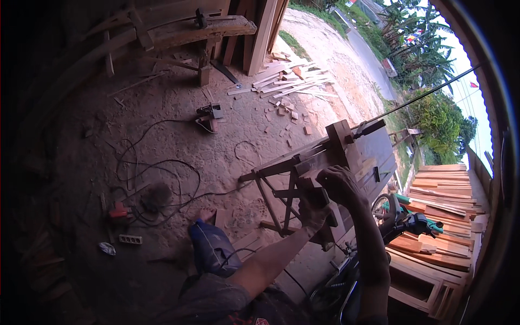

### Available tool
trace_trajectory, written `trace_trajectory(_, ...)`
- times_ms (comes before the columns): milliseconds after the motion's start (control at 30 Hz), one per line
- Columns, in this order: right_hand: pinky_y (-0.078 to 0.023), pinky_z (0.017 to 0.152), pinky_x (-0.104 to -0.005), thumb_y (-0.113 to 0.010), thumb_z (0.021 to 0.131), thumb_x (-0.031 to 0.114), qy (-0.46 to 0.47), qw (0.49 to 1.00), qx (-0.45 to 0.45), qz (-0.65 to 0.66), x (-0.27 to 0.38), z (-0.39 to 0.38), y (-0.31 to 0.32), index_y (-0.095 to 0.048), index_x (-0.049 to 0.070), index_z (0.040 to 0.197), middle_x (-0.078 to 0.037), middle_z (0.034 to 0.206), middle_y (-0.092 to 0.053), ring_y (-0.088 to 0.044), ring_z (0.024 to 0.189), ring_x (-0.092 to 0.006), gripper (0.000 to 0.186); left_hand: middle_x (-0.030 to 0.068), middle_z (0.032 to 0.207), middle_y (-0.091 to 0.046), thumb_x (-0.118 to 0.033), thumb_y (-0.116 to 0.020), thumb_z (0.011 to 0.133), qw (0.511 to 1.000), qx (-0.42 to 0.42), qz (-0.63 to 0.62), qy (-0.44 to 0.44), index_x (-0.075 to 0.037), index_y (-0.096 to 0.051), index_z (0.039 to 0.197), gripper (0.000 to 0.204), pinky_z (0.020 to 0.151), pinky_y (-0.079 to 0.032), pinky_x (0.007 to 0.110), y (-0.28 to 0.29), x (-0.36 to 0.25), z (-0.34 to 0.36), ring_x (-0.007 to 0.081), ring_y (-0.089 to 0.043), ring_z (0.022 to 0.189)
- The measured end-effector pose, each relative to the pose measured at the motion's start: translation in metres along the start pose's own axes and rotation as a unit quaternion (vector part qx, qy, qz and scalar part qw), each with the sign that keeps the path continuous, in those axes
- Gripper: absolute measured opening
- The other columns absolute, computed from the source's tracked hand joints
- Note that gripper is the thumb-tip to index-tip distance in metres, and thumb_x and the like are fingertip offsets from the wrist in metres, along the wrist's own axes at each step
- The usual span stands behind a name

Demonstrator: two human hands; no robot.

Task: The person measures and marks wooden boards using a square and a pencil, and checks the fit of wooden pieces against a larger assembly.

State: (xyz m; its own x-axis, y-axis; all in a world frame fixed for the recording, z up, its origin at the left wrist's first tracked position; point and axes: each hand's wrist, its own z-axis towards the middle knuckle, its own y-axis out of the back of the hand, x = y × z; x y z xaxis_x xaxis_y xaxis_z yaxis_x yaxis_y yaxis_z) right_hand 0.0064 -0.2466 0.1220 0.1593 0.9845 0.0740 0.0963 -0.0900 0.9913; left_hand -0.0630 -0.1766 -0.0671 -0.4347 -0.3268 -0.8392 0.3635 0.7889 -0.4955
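Observation:
A narrow work table (338,230) with crossed legs stands before me, wooden pieces lying along it. My left hand (313,214) is closed around the lower side of a short dark wooden block (314,197) over the table. Above it, my right hand (340,181) bends down with curled fingers at a paler piece of wood (310,177). Shadow hides its fingertips, so whether it grips that wood is unclear. Just beyond my hands, a thick upright board (342,142) rises at the table's far end, a dark-handled clamp (371,129) beside it.
A corded power tool (208,116) rests on the dusty floor, its cable looping left. Near it are a red tool (120,211) and a socket strip (130,239). Wood strips (292,78) are heaped by the doorway. A motorbike (401,219) and stacked planks (441,200) are on the right.

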Motion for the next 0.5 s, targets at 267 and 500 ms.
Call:
trace_trajectory(267, -0.052, 0.079, -0.0439, -0.068, 0.087, 0.025, -0.248, 0.965, -0.048, 0.075, 0.001, -0.039, -0.029, -0.064, 0.007, 0.109, -0.013, 0.099, -0.062, -0.065, 0.095, -0.0331, 0.029, 0.0095, 0.122, -0.059, -0.031, -0.086, 0.076, 0.977, 0.056, -0.207, 0.017, -0.006, -0.039, 0.136, 0.080, 0.100, -0.051, 0.042, 0.009, 0.001, 0.012, 0.0249, -0.061, 0.110)
trace_trajectory(500, -0.051, 0.079, -0.0463, -0.067, 0.088, 0.034, -0.309, 0.945, -0.030, 0.103, 0.017, -0.085, -0.046, -0.066, 0.006, 0.098, -0.019, 0.093, -0.066, -0.067, 0.093, -0.0362, 0.030, 0.0125, 0.124, -0.053, -0.026, -0.079, 0.086, 0.931, 0.171, -0.244, 0.209, -0.009, -0.041, 0.139, 0.067, 0.093, -0.054, 0.038, 0.019, -0.008, -0.010, 0.0193, -0.061, 0.105)
